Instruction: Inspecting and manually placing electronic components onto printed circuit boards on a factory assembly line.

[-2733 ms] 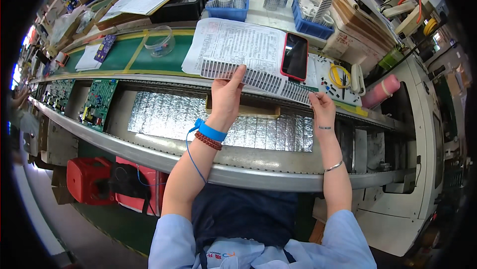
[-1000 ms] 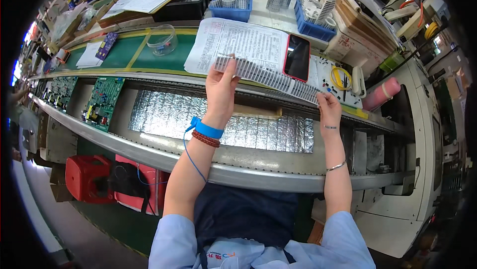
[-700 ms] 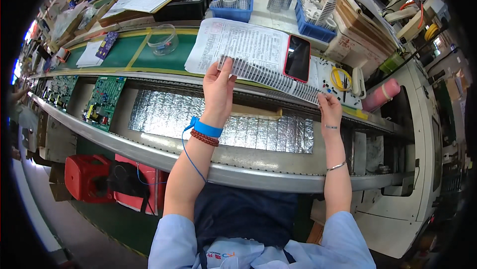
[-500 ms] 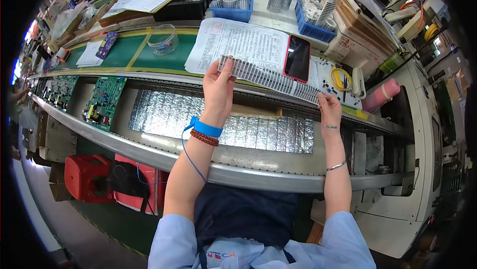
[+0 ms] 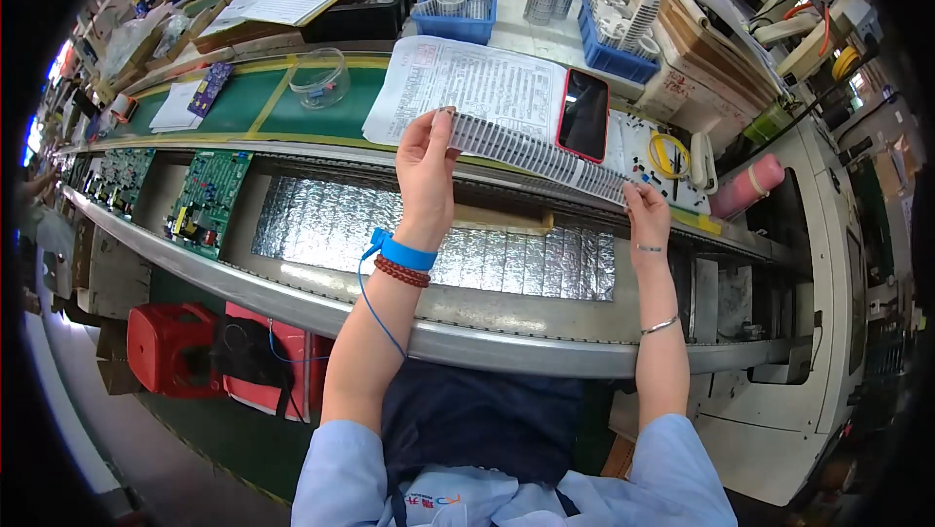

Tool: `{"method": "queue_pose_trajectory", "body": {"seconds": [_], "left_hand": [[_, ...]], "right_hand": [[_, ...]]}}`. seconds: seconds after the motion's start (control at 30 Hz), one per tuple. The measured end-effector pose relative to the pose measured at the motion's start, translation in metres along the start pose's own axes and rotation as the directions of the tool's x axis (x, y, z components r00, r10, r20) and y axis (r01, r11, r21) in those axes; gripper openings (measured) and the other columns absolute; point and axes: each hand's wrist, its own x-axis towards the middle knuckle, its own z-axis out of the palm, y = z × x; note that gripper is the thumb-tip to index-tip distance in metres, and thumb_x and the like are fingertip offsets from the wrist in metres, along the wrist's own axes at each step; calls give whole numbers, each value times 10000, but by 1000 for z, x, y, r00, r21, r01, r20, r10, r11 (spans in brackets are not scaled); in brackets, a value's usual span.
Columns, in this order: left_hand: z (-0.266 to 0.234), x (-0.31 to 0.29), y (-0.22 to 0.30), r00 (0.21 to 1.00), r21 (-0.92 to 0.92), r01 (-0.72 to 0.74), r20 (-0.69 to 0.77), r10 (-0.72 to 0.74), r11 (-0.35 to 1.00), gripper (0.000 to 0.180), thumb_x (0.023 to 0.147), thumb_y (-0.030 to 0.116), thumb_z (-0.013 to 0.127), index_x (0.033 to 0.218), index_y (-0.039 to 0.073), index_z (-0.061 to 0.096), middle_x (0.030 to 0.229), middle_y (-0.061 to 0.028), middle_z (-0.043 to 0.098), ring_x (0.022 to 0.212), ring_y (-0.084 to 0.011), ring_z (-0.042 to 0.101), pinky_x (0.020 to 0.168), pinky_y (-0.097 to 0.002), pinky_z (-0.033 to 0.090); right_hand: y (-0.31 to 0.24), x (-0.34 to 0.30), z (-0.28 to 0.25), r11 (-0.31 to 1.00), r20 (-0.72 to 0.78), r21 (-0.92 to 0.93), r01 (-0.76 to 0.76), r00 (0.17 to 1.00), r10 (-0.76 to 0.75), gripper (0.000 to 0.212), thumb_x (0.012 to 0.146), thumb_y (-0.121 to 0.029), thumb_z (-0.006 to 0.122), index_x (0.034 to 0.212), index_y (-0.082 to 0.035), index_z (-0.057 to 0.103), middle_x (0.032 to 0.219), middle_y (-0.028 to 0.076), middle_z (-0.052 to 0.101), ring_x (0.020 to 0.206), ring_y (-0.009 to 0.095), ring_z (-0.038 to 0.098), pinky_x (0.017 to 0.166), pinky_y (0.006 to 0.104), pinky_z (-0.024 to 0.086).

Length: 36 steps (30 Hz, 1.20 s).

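A long, narrow white strip with close-set dark bars (image 5: 531,150) is stretched between my two hands, sloping down to the right. My left hand (image 5: 426,171) pinches its left end between thumb and fingers. At the strip's right end my right hand (image 5: 647,213) grips it with the fingertips. Behind the strip lie printed sheets (image 5: 414,74), and a black-screened phone with a red edge (image 5: 583,116) rests on their right side. A blue band (image 5: 407,252) with a cord and a red-brown bracelet circle my left wrist.
Below my hands, silvery foil (image 5: 331,225) lines the conveyor, which has a metal front rail (image 5: 487,347). Green circuit boards (image 5: 209,196) sit at the left. A clear round tub (image 5: 319,79), blue baskets (image 5: 456,11) of rolls, yellow tape (image 5: 669,155) and a pink roll (image 5: 748,186) stand around.
My left hand has shifted very slightly left, with the strip's left end moving along. My right hand stays in place, and both hands keep hold of the strip.
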Motion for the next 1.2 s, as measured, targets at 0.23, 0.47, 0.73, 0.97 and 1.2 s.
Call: {"method": "queue_pose_trajectory", "body": {"seconds": [0.23, 0.47, 0.73, 0.97, 1.2], "left_hand": [[-1, 1, 3, 1000, 17, 5, 1, -5, 1000, 137, 898, 177, 597, 986, 73, 613, 939, 17, 622, 822, -57, 546, 701, -215, 424], [-4, 2, 1, 999, 18, -24, 32, 24, 1000, 115, 896, 173, 600, 946, 70, 613, 887, 12, 617, 795, -61, 553, 709, -223, 442], [-7, 4, 0, 1000, 37, -30, 12, 29, 999, 125, 894, 186, 607, 842, 75, 587, 771, 38, 595, 695, -34, 527, 619, -187, 417], [-5, 4, -3, 998, 112, -9, -59, 15, 994, 168, 903, 228, 597, 825, 89, 542, 726, 46, 573, 647, -30, 481, 577, -193, 369], [-14, 6, -15, 988, 295, -103, -78, 131, 950, 205, 929, 252, 551, 835, 85, 478, 748, 36, 501, 678, -43, 448, 608, -217, 379]], "right_hand": [[-1, 0, 2, 1000, -25, 10, -5, 1000, 5, 82, 846, -122, 654, 834, -54, 610, 720, -51, 554, 642, 20, 463, 602, 178, 369], [1, 2, 1, 1000, -10, -2, 1, 1000, -1, 82, 841, -119, 658, 857, -48, 620, 718, -44, 562, 634, 23, 468, 600, 177, 373], [2, 0, 2, 1000, 11, -7, 1, 1000, 0, 85, 840, -115, 659, 875, -45, 627, 738, -41, 577, 654, 22, 484, 610, 179, 381], [1, 1, 0, 1000, 29, -5, 16, 999, -15, 93, 842, -118, 657, 886, -43, 627, 763, -35, 587, 675, 23, 498, 620, 179, 391], [0, 4, 3, 1000, 27, 1, 2, 1000, -2, 141, 847, -129, 652, 937, -30, 608, 787, -21, 600, 722, 43, 553, 615, 193, 442]]}}
